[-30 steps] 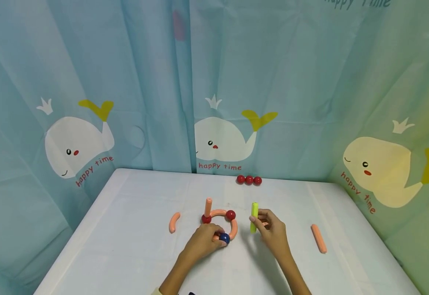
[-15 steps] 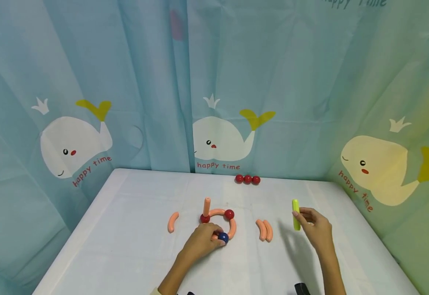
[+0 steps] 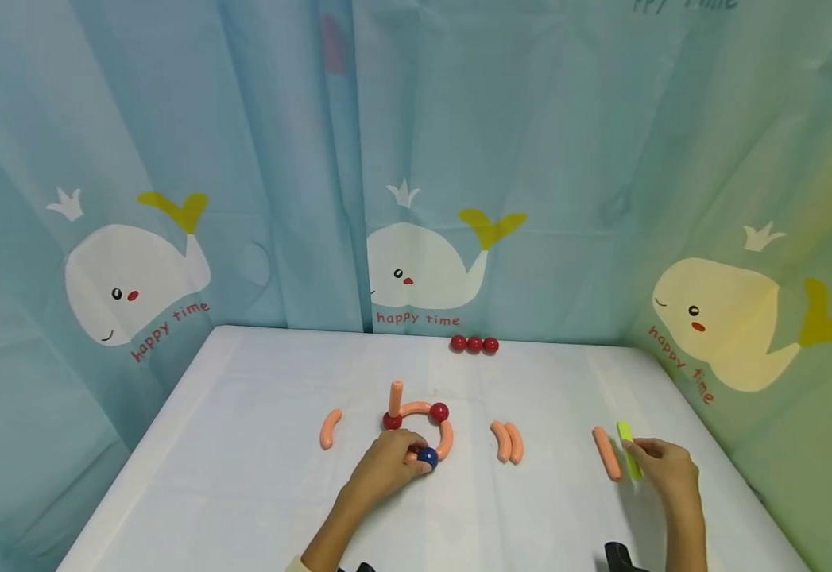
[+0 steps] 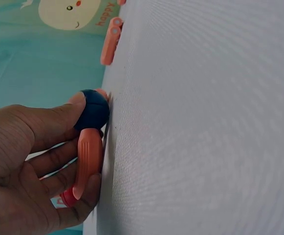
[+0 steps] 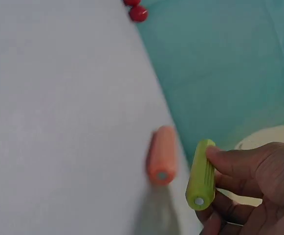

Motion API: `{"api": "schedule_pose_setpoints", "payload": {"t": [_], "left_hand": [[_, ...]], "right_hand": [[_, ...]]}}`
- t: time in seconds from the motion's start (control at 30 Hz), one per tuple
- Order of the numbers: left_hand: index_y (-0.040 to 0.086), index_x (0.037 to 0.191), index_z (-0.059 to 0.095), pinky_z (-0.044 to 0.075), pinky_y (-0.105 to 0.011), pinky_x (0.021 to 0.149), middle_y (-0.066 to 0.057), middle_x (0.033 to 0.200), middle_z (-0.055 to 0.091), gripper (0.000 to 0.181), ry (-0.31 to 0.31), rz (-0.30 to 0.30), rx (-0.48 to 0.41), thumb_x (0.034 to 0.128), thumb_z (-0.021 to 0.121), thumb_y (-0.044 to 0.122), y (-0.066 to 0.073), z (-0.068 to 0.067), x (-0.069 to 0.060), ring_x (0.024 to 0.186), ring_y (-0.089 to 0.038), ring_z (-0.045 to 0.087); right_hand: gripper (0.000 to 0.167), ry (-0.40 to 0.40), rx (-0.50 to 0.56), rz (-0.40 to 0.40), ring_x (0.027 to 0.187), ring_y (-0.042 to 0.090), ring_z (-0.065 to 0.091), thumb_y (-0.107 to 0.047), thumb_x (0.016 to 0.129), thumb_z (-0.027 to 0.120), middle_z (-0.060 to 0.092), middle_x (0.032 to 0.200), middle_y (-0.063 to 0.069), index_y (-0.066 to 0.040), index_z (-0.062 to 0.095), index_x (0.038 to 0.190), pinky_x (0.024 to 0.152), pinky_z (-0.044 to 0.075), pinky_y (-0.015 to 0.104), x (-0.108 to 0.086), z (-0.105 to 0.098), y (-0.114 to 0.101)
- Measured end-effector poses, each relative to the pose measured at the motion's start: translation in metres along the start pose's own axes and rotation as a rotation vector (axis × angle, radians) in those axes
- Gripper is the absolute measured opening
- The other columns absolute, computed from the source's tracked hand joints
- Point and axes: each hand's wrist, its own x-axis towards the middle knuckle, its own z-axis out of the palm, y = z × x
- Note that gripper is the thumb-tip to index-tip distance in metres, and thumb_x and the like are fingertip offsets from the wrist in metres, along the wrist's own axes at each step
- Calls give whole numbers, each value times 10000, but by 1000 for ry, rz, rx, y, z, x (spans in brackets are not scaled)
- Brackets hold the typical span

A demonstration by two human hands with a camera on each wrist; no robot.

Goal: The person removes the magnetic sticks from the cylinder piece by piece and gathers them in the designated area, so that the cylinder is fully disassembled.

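My left hand (image 3: 385,465) grips the ring of pieces at its near side, the thumb on a blue ball (image 4: 94,109) and fingers round a curved orange piece (image 4: 89,159). Red balls (image 3: 439,412) join the ring's other curved pieces, and a straight orange stick (image 3: 396,398) stands upright on the left red ball (image 3: 392,421). At the right, my right hand (image 3: 667,469) pinches a yellow-green stick (image 5: 201,175) between thumb and fingers. Just left of that stick lies a straight orange stick (image 3: 607,454), with a gap between them in the right wrist view.
Two curved orange pieces (image 3: 507,442) lie side by side right of the ring, and a single one (image 3: 330,429) lies left of it. Three red balls (image 3: 474,345) sit in a row at the white table's (image 3: 258,373) back edge, before a blue whale-print curtain (image 3: 280,159).
My right hand has carried the yellow-green stick rightward from near the ring to beside the straight orange stick, and lowered it. My left hand keeps its grip on the ring.
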Motion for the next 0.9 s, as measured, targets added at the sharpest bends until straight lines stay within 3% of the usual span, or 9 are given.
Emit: {"api": "schedule_pose_setpoints", "payload": {"t": [0.13,0.33,0.57,0.9], "left_hand": [[137,1019,744,494,-274,812,38,1003,714,232,-1,3,-1,817,785,243,-1,0,-1,892,-52,601],[140,1018,744,491,-267,803,41,1001,714,232,3,10,-5,817,785,249,-1,1,-1,882,-41,593],[148,1021,743,499,-285,820,43,1006,714,236,5,0,-5,815,788,254,-3,3,-1,901,-59,609],[144,1031,742,506,-298,834,36,1024,717,248,8,13,-5,815,788,257,-3,2,-1,919,-59,613]], "right_hand": [[461,-24,21,50,918,377,594,-294,921,641,657,1096,299,123,636,1117,598,413,275,2,6,5],[410,30,22,78,889,371,600,-264,907,653,669,1061,290,113,662,1069,580,396,281,2,16,5],[400,73,36,63,810,325,602,-267,913,655,673,1012,287,107,670,1053,550,381,286,4,24,5],[378,72,56,85,787,299,579,-259,912,659,683,973,260,98,678,1035,556,378,298,3,25,4]]}}
